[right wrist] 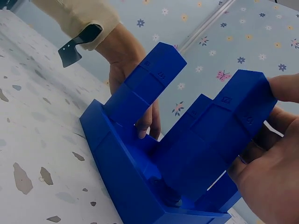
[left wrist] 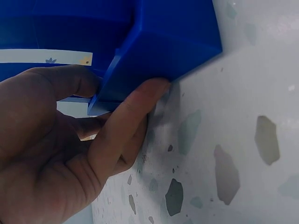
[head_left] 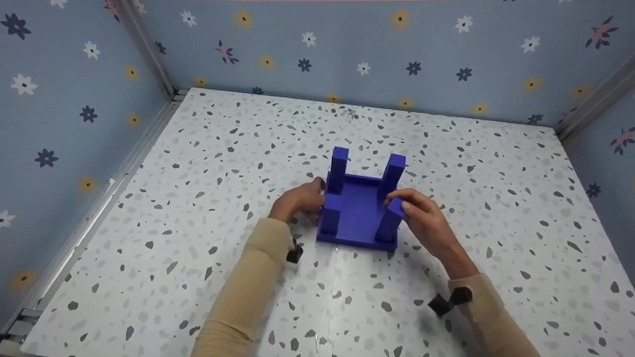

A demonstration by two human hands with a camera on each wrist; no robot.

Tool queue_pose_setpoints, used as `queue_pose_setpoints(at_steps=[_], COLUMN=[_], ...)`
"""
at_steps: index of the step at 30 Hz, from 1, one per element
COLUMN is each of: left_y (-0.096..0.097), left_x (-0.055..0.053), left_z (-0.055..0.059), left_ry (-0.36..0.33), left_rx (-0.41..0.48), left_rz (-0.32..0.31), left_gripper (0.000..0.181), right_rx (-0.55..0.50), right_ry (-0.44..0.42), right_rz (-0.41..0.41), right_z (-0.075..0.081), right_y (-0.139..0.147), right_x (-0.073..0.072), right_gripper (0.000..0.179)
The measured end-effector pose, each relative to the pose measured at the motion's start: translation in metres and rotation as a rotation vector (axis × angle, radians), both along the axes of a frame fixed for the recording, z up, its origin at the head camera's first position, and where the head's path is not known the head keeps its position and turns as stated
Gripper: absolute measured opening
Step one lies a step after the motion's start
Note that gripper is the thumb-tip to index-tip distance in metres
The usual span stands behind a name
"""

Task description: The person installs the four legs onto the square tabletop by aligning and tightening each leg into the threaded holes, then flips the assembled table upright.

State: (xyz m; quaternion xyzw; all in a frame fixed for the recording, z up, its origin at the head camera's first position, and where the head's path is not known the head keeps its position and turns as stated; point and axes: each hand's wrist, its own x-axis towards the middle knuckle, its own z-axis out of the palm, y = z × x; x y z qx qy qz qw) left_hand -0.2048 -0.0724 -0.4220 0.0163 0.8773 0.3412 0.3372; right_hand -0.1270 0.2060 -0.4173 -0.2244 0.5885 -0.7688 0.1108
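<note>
A blue toy table (head_left: 359, 210) lies upside down on the speckled tabletop, with a square leg standing up at each corner. My left hand (head_left: 306, 197) holds the left edge of its blue base, part of the fingers hidden behind it. Seen from the left wrist, the thumb and fingers (left wrist: 126, 121) are bent about that blue rim. With thumb and fingertips my right hand (head_left: 424, 218) pinches the top of the near right leg (head_left: 390, 223). In the right wrist view this leg (right wrist: 229, 112) leans between the thumb and fingers, and small raised marks show near its top.
White speckled tabletop (head_left: 198, 173) spreads around the toy table, with a seam running toward the near side. Blue flowered panels (head_left: 347, 49) stand along the back and both sides. A black wrist mount (head_left: 450, 300) sits on each sleeve.
</note>
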Motion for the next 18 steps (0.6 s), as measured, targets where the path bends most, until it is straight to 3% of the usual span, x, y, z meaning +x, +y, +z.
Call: queue_pose_setpoints(at_steps=[18], left_y=[-0.0001], left_x=[0.0004], left_z=[-0.0011], left_ry=[-0.003], left_rx=[0.011], left_rz=[-0.001], left_gripper=[0.067], right_rx=[0.210], right_ry=[-0.005], right_rz=[-0.221], right_z=[0.0000], right_y=[0.0014], right_x=[0.0073], right_gripper=[0.028])
